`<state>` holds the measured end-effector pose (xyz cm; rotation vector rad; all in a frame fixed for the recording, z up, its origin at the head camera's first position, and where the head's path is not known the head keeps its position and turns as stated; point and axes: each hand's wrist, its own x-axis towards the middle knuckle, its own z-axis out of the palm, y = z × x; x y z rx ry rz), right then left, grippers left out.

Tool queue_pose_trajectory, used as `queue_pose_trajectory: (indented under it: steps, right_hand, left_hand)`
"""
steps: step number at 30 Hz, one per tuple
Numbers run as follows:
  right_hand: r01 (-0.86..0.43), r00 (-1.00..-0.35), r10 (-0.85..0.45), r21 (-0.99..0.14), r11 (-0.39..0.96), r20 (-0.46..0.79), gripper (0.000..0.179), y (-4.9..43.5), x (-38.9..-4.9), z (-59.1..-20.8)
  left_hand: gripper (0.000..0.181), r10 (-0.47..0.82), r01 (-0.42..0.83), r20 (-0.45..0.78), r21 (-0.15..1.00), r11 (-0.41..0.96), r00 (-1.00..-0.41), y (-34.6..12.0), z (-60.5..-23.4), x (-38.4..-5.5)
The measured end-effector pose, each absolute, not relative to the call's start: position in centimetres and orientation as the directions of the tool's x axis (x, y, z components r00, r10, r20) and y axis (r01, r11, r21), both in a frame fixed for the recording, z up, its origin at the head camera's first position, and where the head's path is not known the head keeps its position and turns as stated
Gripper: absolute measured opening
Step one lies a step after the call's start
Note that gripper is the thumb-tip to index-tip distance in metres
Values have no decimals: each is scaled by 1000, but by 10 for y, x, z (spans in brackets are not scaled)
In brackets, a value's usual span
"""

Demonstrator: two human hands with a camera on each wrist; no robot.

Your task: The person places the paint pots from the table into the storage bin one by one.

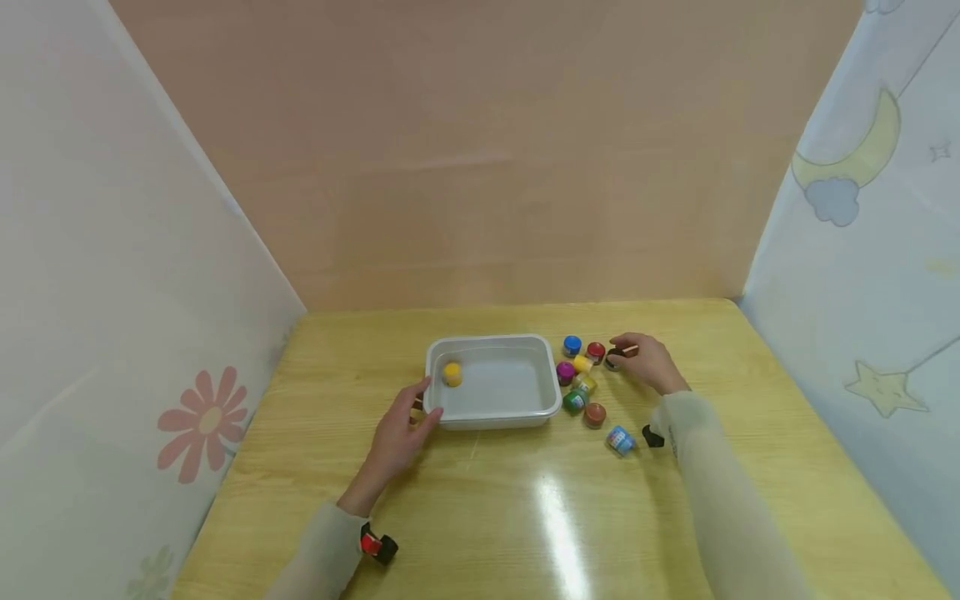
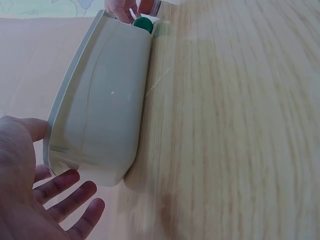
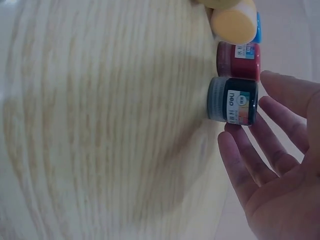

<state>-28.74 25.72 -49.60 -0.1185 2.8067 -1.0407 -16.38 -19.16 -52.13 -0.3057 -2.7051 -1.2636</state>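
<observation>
A white rectangular tray (image 1: 495, 416) stands on the table with one yellow paint jar (image 1: 452, 374) inside, toward its left end. At the tray's left front corner is my left hand (image 1: 397, 433), thumb touching the rim and the other fingers spread beside the wall. My right hand (image 1: 647, 362) reaches around a black paint jar (image 3: 234, 101), its fingers loosely bent and spread about it. That jar stands at the right end of the group, right against a red paint jar (image 3: 239, 61). A pale yellow-orange jar (image 3: 234, 24) lies beyond the red one.
Right of the tray are blue (image 1: 572, 345), purple (image 1: 566, 372), green (image 1: 575, 402), dark yellow (image 1: 586, 382) and brown (image 1: 595, 415) jars. Closer to me lies a light-blue labelled jar (image 1: 621, 440). Walls bound the wooden table (image 1: 465, 517) behind and at both sides.
</observation>
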Motion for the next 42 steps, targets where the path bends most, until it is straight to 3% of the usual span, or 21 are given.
queue_pose_trajectory:
  steps: [29, 42]
  right_hand:
    - [-12, -983, -120, -599, 801, -142, 46, 258, -296, -511]
    - [-14, -986, -118, -640, 768, -119, 47, 261, -289, -501]
  left_hand:
    - [61, 126, 249, 220, 738, 628, -967, -191, -525, -165]
    - [61, 121, 224, 191, 744, 630, -974, -191, -523, -164]
